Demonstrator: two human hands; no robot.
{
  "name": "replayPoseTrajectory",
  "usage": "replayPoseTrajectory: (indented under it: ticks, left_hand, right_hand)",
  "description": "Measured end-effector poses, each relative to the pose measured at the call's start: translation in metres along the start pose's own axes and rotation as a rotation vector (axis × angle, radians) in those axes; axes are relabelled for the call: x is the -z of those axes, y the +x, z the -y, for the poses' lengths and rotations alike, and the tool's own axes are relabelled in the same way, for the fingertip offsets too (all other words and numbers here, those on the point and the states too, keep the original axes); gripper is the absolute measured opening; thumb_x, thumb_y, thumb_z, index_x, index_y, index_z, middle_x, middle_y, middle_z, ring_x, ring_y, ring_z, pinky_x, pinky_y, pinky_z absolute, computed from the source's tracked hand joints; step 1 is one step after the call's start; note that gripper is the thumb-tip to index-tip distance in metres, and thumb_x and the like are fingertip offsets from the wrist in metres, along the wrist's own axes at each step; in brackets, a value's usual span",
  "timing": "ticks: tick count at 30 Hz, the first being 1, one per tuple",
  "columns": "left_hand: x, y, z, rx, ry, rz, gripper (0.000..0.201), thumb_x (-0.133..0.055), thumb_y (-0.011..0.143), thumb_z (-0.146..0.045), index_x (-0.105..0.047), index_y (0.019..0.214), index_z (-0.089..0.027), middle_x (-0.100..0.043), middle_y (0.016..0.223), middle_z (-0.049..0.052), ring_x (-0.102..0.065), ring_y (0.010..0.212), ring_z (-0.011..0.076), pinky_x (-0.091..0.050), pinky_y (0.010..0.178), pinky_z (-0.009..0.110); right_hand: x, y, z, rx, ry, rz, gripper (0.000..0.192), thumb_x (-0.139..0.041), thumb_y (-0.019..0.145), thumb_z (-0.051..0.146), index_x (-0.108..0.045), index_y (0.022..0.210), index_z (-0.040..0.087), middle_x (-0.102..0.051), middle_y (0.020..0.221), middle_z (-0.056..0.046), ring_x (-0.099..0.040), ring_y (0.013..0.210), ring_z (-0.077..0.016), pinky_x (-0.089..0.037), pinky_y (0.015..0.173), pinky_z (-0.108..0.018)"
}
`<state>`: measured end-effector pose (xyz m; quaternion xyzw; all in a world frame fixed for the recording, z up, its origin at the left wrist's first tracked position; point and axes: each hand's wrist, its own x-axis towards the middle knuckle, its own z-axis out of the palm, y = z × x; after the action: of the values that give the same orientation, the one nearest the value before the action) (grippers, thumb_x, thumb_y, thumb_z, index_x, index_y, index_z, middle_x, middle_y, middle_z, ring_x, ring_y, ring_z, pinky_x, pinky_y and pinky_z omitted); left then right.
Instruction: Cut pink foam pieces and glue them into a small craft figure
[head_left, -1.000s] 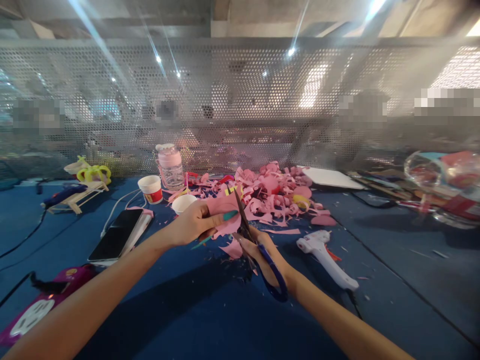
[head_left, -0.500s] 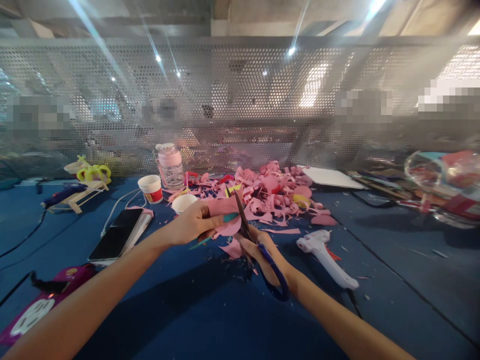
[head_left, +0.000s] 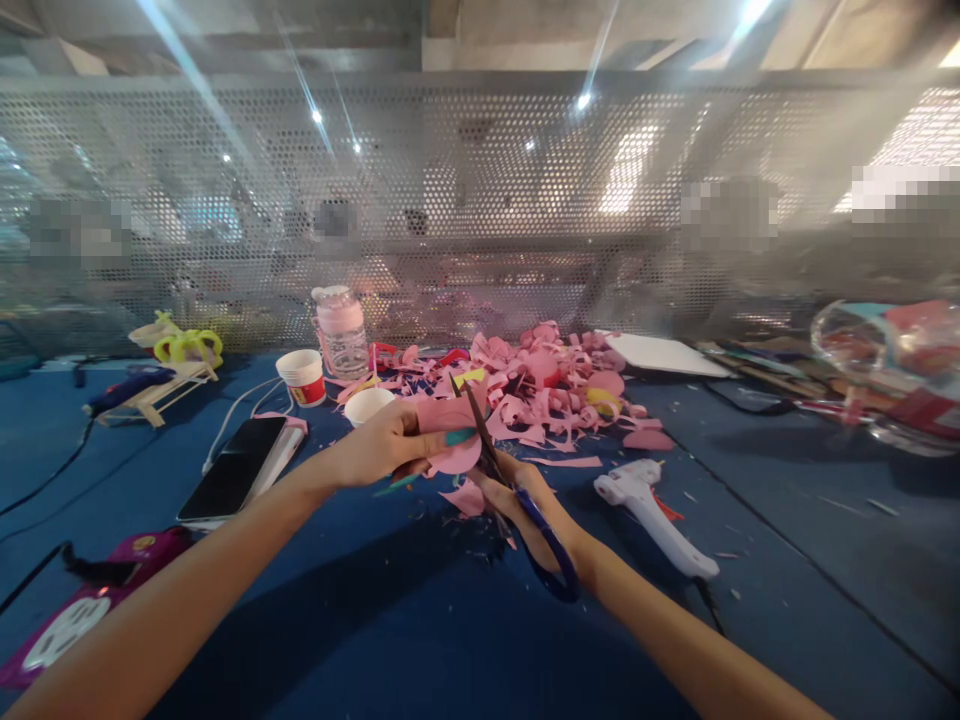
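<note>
At the bench [head_left: 420, 645], the left hand [head_left: 381, 442] pinches paper [head_left: 445, 411], the right hand [head_left: 537, 505] grips scissors [head_left: 488, 447]; cutting seems in hand, the next snip needing steadiness.

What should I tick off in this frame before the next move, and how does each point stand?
1. Left hand has a grip on the pink paper: ok, pinched at the thumb.
2. Right hand holds the scissors: ok.
3. Left thumb well away from the blades: not ok, its nail points at them, close by.
4. White glue gun apart from both hands: ok.
5. Glue gun switched off: cannot tell.
</note>
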<state>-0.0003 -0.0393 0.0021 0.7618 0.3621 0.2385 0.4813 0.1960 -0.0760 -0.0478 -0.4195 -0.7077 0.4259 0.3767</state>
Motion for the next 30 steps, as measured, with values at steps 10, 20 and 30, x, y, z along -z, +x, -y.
replayPoseTrajectory:
  ticks: [10, 20, 30]
  left_hand:
    - [0.0054, 0.0007, 0.0049, 0.012, -0.06, 0.039, 0.035, -0.06, 0.075, -0.045, -0.054, 0.063, -0.013, -0.044, 0.039, -0.007, -0.033, 0.033, 0.0028, -0.024, 0.034, 0.016]
    - [0.007, -0.0005, -0.0005, 0.031, -0.105, 0.056, 0.031, -0.063, 0.074, -0.04, -0.052, 0.061, -0.013, -0.045, 0.039, -0.007, -0.033, 0.032, 0.0021, -0.023, 0.033, 0.015]
    - [0.0101, -0.0004, 0.0023, 0.075, -0.235, 0.147, 0.032, -0.065, 0.074, -0.039, -0.051, 0.059, -0.014, -0.041, 0.036, -0.008, -0.03, 0.029, 0.0018, -0.019, 0.029, 0.015]
  right_hand:
    - [0.0007, -0.0004, 0.0071, 0.036, 0.07, 0.066, 0.042, -0.051, 0.082, 0.05, -0.06, 0.106, 0.016, -0.066, 0.09, -0.005, -0.059, 0.086, -0.0214, -0.049, 0.075, -0.03]
    - [-0.0012, 0.0012, 0.0075, -0.02, 0.148, 0.067, 0.043, -0.055, 0.082, 0.045, -0.059, 0.114, 0.016, -0.067, 0.099, -0.005, -0.057, 0.105, -0.0272, -0.048, 0.088, -0.038]
    - [0.0002, 0.0004, 0.0032, 0.05, 0.167, 0.135, 0.046, -0.052, 0.085, 0.042, -0.053, 0.124, 0.017, -0.061, 0.121, -0.007, -0.055, 0.113, -0.0249, -0.044, 0.097, -0.037]
